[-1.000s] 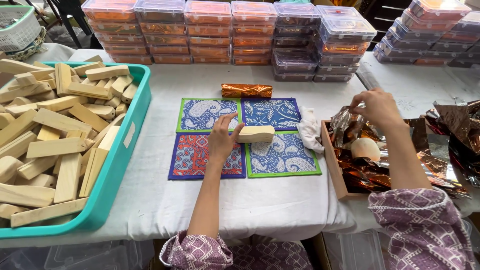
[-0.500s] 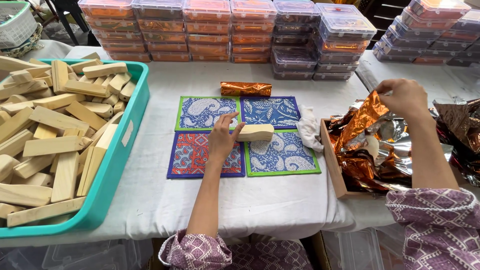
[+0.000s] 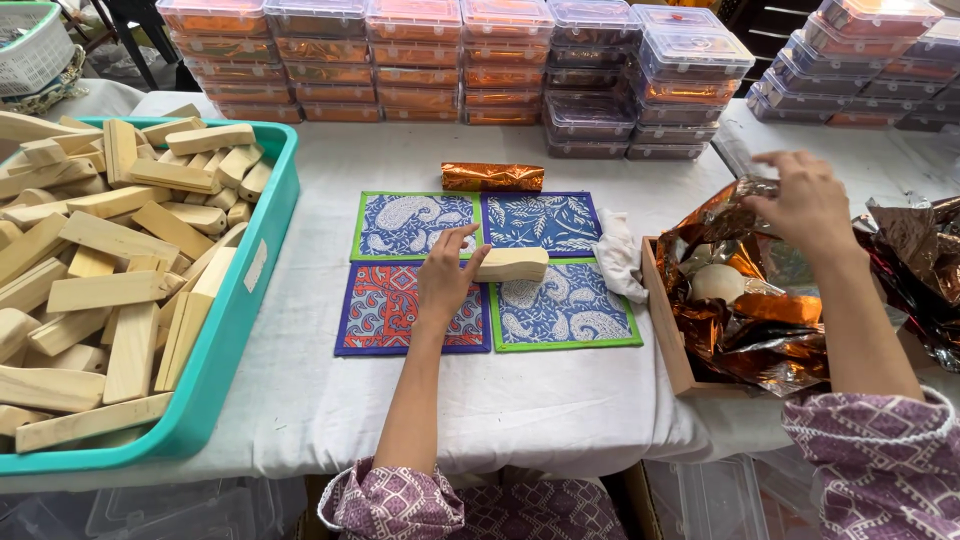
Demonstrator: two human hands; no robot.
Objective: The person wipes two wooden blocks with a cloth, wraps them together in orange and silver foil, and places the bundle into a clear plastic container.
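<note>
Right hand (image 3: 805,205) has dropped to foil (image 3: 745,300); four mats (image 3: 565,305).

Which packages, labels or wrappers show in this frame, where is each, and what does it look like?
Clear lidded boxes: stacked along the table's back edge, orange contents.
Foil-wrapped bar: above the patterned mats, long, copper-orange.
Copper foil sheets: in a wooden tray at right, crumpled, under the right hand.
White label: on the teal bin's side wall, small rectangle.
Left hand: touching an unwrapped wooden block.
</note>
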